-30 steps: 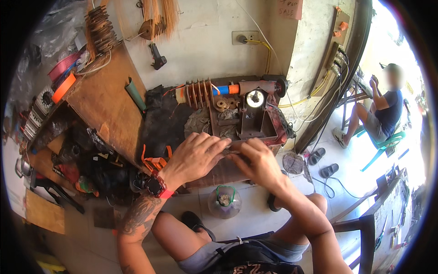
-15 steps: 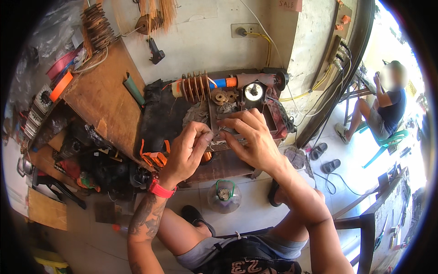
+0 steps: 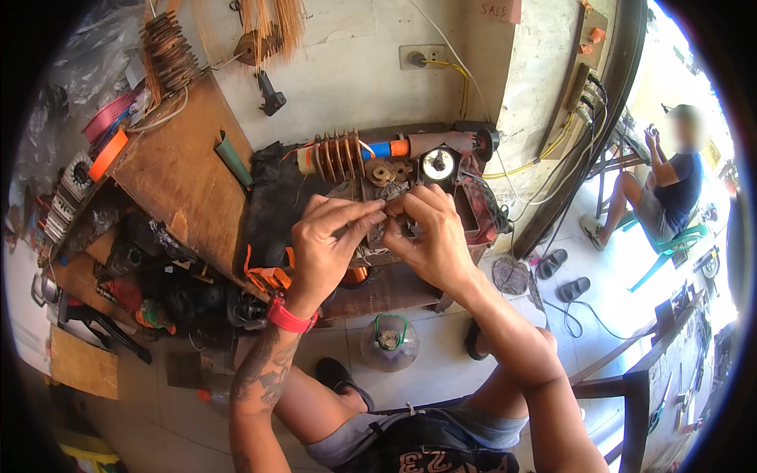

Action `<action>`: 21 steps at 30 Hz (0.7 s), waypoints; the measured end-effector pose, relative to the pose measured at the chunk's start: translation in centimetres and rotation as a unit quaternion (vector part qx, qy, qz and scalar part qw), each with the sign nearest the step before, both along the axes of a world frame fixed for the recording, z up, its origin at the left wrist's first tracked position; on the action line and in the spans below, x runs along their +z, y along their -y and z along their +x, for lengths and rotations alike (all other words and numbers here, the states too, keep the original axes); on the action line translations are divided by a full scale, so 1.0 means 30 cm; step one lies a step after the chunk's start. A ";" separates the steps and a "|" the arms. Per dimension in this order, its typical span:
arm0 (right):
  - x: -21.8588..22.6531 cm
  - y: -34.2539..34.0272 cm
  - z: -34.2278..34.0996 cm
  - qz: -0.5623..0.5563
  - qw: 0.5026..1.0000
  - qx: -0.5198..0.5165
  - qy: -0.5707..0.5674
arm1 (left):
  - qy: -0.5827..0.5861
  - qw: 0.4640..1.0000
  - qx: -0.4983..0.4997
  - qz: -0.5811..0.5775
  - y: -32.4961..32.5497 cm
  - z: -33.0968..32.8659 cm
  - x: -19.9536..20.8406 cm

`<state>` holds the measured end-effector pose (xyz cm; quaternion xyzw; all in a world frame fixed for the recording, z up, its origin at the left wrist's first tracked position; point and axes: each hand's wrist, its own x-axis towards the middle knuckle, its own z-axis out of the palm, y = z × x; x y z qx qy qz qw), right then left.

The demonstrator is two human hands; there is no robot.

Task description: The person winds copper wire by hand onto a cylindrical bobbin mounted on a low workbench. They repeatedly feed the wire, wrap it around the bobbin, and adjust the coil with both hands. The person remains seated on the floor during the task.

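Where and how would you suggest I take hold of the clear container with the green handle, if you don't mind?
Probably by the green handle, from above: it forms a loop at the top of the rounded container, which appears upright on the floor.

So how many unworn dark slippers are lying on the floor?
2: one slipper right of centre on the tiled floor, and the second slipper just below and right of it. Others may be hidden in the clutter.
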<state>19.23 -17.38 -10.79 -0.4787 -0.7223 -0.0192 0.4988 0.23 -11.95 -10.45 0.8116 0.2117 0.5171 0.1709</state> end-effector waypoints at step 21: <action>0.049 0.007 0.012 0.060 0.997 0.049 0.011 | -0.011 0.993 -0.004 -0.118 0.031 -0.018 0.044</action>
